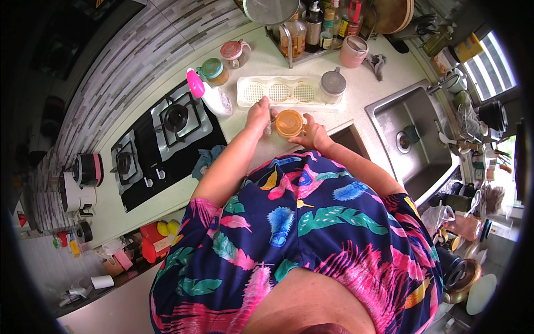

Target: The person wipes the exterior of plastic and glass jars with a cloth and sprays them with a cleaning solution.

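Note:
My right hand (313,132) holds a jar with an orange lid (289,123) by its side, above the counter's front part. Just left of the jar, my left hand (259,115) is closed on a greyish cloth (268,125), which is partly hidden by the fingers. Behind both hands lies a white plastic rack (287,107) with round grid-bottomed hollows. A glass jar with a grey lid (333,83) stands in its right end. Further left are a jar with a green lid (213,70), a jar with a pink lid (234,52) and a white spray bottle with a pink head (212,98).
A black gas hob (175,175) is at the left, with a blue-grey cloth (206,160) at its edge. To the right is a steel sink (421,158). Bottles fill a metal rack (292,62) at the back, beside a pink container (353,53) and a grey rag (376,64).

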The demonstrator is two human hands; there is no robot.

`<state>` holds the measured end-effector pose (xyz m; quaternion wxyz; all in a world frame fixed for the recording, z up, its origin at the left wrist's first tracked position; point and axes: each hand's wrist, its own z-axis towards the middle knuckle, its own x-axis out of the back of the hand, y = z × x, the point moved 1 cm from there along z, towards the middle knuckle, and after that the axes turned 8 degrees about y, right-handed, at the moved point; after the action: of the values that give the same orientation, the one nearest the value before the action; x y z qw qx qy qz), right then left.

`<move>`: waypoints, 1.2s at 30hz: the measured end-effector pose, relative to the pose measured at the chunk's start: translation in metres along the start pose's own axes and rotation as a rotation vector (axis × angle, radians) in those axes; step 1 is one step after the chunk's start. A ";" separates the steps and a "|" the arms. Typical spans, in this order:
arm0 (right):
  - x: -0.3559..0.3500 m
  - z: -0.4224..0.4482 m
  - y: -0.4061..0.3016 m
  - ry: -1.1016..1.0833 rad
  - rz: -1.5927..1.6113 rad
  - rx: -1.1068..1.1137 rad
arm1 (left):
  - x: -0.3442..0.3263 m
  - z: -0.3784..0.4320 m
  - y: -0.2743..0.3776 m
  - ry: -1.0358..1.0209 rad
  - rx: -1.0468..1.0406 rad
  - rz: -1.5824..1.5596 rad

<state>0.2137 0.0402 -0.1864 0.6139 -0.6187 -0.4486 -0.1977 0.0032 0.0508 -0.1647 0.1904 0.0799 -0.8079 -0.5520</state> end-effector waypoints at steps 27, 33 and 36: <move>0.000 -0.004 0.004 0.071 -0.008 -0.001 | 0.000 -0.044 -0.018 -0.316 -1.075 0.435; -0.001 -0.002 0.007 0.064 -0.018 0.004 | 0.000 -0.036 -0.019 -0.244 -1.020 0.360; 0.000 -0.001 0.004 0.060 -0.034 0.007 | -0.004 -0.030 -0.019 -0.163 -1.047 0.333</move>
<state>0.2178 0.0397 -0.1887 0.6258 -0.6027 -0.4410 -0.2251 0.0170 0.0194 -0.1734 0.2261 -0.1973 -0.4394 -0.8467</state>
